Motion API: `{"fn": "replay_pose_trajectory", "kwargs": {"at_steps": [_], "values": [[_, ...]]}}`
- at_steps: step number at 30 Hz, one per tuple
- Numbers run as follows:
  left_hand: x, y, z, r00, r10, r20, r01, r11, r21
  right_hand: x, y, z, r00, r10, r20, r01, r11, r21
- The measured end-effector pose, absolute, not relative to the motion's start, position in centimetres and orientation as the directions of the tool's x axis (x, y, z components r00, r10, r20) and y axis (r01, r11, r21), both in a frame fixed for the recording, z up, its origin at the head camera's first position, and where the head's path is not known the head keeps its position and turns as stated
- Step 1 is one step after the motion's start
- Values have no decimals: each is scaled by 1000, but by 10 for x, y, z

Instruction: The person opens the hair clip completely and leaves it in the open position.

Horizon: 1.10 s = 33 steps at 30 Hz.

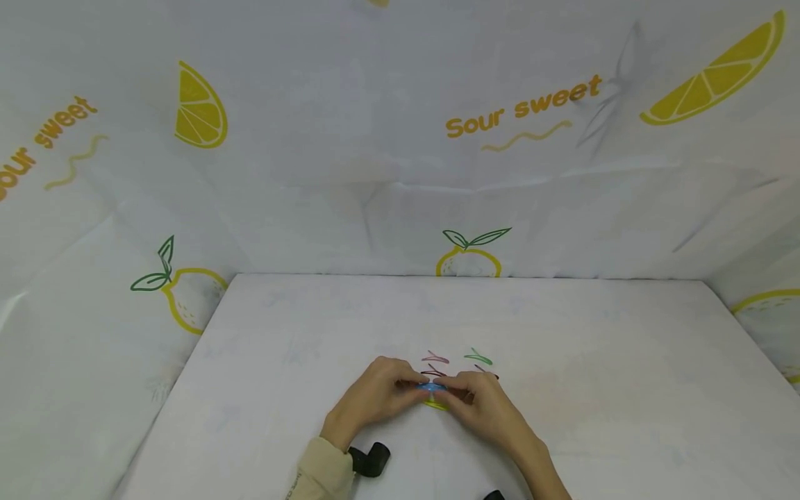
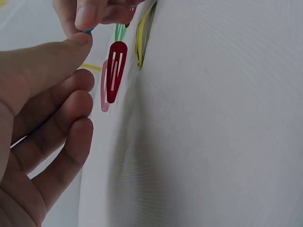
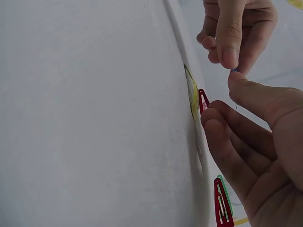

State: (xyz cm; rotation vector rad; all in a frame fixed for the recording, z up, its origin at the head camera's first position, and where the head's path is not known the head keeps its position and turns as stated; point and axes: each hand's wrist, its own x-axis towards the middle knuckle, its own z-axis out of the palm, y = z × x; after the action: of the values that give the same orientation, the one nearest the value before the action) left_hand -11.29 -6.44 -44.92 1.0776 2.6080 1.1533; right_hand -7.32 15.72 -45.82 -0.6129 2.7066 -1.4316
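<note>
A blue hair clip (image 1: 431, 386) is held up between both hands in the head view, mostly covered by fingertips. The left hand (image 1: 381, 392) pinches one end with thumb and forefinger, and the right hand (image 1: 484, 406) pinches the other. Just below lies a yellow clip (image 1: 436, 405) on the table. In the left wrist view the left hand (image 2: 52, 94) has its other fingers loosely bent, near a dark red clip (image 2: 117, 71) and the yellow clip (image 2: 142, 40). The right wrist view shows the right hand (image 3: 265, 137) beside the yellow clip (image 3: 193, 97).
Behind the hands on the white table (image 1: 281, 333) lie a pink clip (image 1: 435, 357), a green clip (image 1: 478, 357) and dark red clips, one partly hidden by the right hand. A black object (image 1: 373, 460) is at the left wrist. A lemon-print sheet (image 1: 312, 139) hangs behind.
</note>
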Motion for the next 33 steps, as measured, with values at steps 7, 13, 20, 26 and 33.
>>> {"fn": "replay_pose_trajectory", "kwargs": {"at_steps": [7,13,20,26,33], "values": [[-112,-64,-447,-739,636,221,584,443,680,-73,156,-458,-913,-353,204,-344,398,-850],[-111,-64,-445,-735,634,241,587,417,694,-72,157,-455,-922,-341,182,-293,311,-904],[-109,-63,-441,-742,628,234,571,410,711,-71,160,-455,-925,-347,156,-244,225,-943],[-109,-62,-440,-732,624,272,602,407,688,-71,159,-455,-934,-326,150,-224,205,-953],[-108,-62,-438,-722,624,297,619,391,681,-71,157,-455,-940,-303,155,-221,197,-955]]}}
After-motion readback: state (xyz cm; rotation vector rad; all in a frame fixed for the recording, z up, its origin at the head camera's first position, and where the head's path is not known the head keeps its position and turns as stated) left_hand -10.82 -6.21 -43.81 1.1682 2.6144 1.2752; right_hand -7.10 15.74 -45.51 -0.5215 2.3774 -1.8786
